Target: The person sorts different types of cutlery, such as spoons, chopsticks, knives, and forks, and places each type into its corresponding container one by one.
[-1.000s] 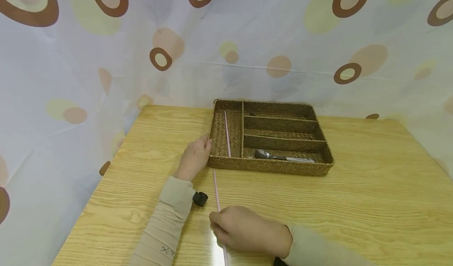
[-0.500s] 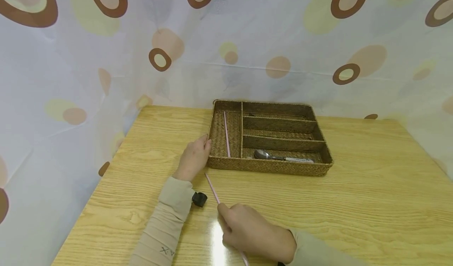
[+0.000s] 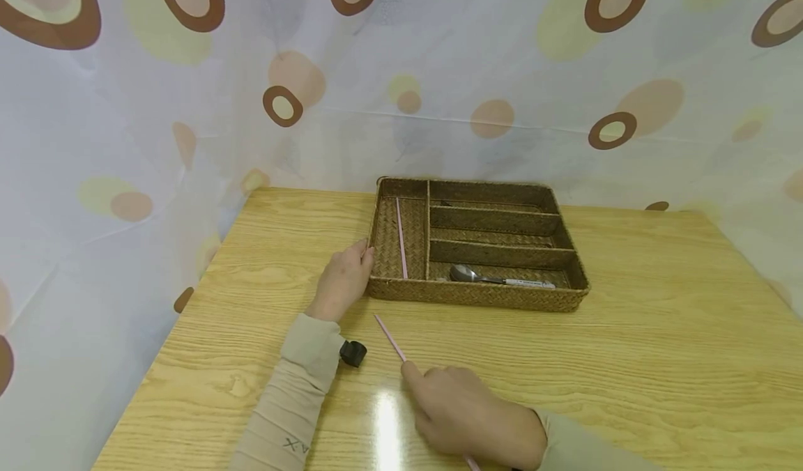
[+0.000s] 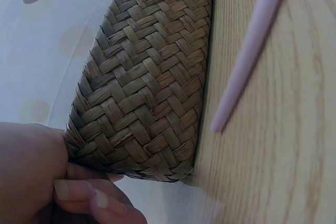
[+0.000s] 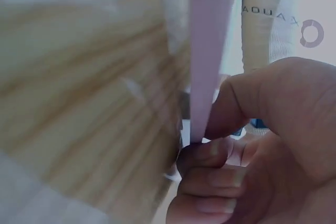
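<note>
My left hand (image 3: 341, 279) grips the left side of a brown woven cutlery tray (image 3: 477, 295). The left wrist view shows curled fingers (image 4: 84, 192) at the tray's corner. Nearer the front, my right hand (image 3: 467, 412) holds a pink chopstick (image 3: 390, 336) between thumb and fingers. Its tapered tip slants up and left, just short of the tray's front wall, and its other end comes out below the hand. Another pink chopstick (image 3: 401, 237) lies lengthwise in the tray's left compartment. A spoon (image 3: 464, 273) with a pale patterned handle lies in the front right compartment.
The tray stands on a wood-grain table (image 3: 659, 359), with a patterned curtain (image 3: 439, 60) behind it and on both sides. A small dark tip (image 3: 446, 203) shows in the rear right compartment. A black piece (image 3: 353, 352) sits at my left wrist.
My right hand has moved a little to the right with its chopstick, which now slants more to the left. My left hand has stayed on the tray.
</note>
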A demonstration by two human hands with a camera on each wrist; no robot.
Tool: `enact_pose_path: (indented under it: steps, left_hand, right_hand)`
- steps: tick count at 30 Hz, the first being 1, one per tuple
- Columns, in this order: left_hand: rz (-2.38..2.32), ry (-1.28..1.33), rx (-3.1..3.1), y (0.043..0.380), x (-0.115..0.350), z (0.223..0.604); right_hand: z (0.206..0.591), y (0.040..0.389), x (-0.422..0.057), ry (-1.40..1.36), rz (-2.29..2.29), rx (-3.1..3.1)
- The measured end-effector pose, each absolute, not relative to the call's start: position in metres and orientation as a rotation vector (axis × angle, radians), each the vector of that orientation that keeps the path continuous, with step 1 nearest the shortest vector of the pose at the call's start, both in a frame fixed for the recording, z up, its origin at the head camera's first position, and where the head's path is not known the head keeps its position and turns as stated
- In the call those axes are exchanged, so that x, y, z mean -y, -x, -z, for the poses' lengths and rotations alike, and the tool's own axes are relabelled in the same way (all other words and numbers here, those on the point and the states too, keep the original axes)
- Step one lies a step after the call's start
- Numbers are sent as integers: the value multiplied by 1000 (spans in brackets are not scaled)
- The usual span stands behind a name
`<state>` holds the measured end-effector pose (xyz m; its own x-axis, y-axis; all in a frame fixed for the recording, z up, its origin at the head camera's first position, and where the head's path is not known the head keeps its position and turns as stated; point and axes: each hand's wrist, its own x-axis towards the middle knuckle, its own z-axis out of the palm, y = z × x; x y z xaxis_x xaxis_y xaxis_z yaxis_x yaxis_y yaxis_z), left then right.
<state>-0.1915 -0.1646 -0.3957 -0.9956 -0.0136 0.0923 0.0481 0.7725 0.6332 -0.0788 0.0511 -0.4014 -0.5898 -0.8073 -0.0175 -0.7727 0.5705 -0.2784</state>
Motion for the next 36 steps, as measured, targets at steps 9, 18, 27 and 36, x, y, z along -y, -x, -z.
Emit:
enact_pose_path:
  steps: [9, 18, 27, 36]
  left_hand:
    - [1047, 23, 2874, 190, 164, 394]
    - [1056, 14, 2876, 191, 165, 395]
    - [1053, 10, 2880, 191, 165, 393]
    - [1036, -5, 2902, 192, 164, 394]
  right_hand:
    - [395, 87, -65, 1437, 432, -2633]
    - [384, 101, -72, 1581, 472, -2666]
    - [363, 130, -70, 1565, 764, -2768]
    - [348, 164, -62, 1373, 953, -2726]
